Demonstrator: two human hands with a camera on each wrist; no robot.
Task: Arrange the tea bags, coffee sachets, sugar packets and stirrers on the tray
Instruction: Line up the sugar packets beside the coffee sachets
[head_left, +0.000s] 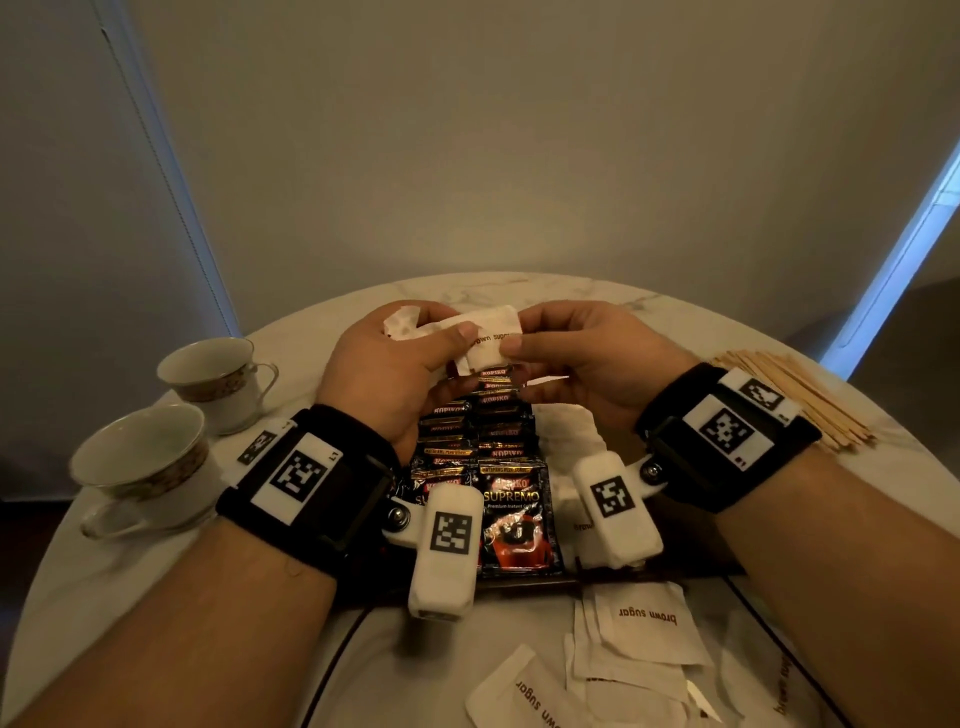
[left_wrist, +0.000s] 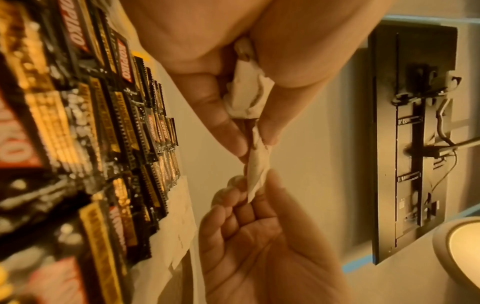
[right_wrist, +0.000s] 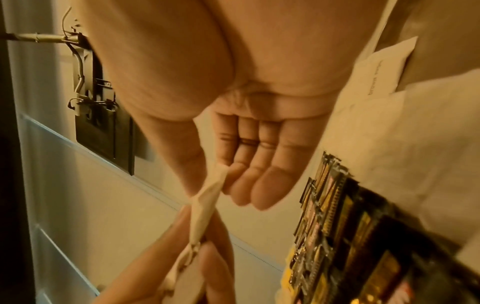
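The small white paper sugar packet printed "brown sugar" (head_left: 491, 332) is held up in the air over the far end of the dark tray (head_left: 524, 581), pinched at one edge by the thumb and fingers of the left hand (head_left: 395, 364) and at the other by the thumb and forefinger of the right hand (head_left: 576, 358), with a few more crumpled white packets bunched in the left palm. Biggest risk, probably: thin paper being tugged from both sides can get torn and sugar spilled over the shingled rows of black-and-gold Kopiko coffee sachets (head_left: 491, 467) right below, or the bunch in the left palm can be dropped and the neat rows knocked crooked. The packet looks flat, soft and slightly wrinkled. More loose sugar packets (head_left: 644, 623) are left on the white marble table (head_left: 130, 597) near the tray's front edge, and the wooden stirrers (head_left: 795, 395) are piled off to the right, well apart.
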